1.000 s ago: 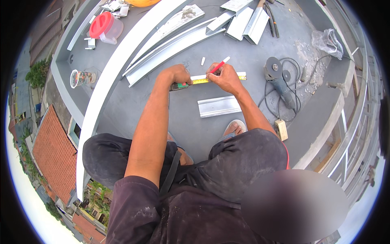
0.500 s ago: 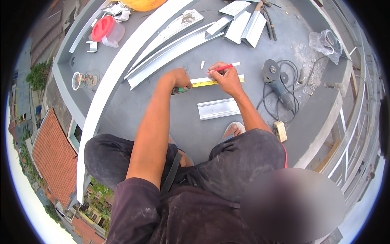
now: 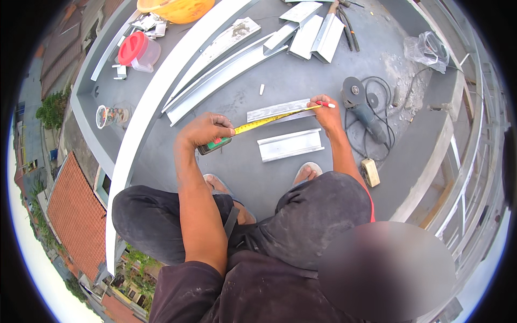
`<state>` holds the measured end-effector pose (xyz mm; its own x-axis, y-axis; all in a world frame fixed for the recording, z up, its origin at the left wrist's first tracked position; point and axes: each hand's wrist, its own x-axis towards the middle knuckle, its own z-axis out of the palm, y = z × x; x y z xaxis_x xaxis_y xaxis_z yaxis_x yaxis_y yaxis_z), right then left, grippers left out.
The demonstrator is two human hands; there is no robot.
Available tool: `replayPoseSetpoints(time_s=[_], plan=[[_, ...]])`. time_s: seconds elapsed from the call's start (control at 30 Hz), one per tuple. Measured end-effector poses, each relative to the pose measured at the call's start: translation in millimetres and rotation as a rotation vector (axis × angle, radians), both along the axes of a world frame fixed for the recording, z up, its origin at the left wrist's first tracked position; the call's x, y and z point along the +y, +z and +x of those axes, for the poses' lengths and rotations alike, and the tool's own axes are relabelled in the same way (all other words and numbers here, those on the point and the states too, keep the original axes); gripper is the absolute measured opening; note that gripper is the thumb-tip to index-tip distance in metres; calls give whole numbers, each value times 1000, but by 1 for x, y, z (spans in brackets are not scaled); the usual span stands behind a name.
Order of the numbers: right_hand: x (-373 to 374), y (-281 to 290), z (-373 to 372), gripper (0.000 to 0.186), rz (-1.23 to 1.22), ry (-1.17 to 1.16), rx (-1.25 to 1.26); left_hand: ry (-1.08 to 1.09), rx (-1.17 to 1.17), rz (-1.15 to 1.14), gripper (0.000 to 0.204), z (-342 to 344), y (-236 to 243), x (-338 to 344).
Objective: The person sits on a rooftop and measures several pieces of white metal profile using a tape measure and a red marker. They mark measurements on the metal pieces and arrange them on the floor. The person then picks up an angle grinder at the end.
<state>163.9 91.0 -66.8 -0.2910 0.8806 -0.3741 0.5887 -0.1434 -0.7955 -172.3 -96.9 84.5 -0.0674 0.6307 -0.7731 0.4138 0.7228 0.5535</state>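
Observation:
My left hand [image 3: 205,132] is closed round the green and black case of a tape measure [image 3: 215,144]. Its yellow blade runs out to my right hand [image 3: 328,114], whose fingers pinch a red marker [image 3: 325,104] beside the far end of the tape. Under and behind the stretched blade lies a short silver metal channel [image 3: 272,110] on the grey floor. A second short channel piece [image 3: 290,145] rests nearer to me, touched by neither hand. A small white cap-like piece [image 3: 262,89] lies beyond them.
An angle grinder [image 3: 366,116] with a coiled cord lies at the right. Longer metal profiles [image 3: 226,83] and offcuts [image 3: 309,35] are spread farther off. A long white curved-looking beam [image 3: 137,124] stands at the left, past it a red-lidded tub [image 3: 134,48] and an orange basin [image 3: 180,9].
My left hand has drawn the tape case nearer and leftward, lengthening the blade. My right hand has moved right with the marker. The tape has lifted off the channel toward me.

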Motion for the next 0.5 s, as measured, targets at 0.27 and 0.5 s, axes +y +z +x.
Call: replayPoseSetpoints(time_s=[0.27, 0.5], plan=[[-28, 15, 13, 28, 415, 34, -214, 180, 129, 18, 39, -18, -14, -14], [24, -19, -29, 28, 4, -95, -17, 266, 35, 63, 46, 9, -40, -8]])
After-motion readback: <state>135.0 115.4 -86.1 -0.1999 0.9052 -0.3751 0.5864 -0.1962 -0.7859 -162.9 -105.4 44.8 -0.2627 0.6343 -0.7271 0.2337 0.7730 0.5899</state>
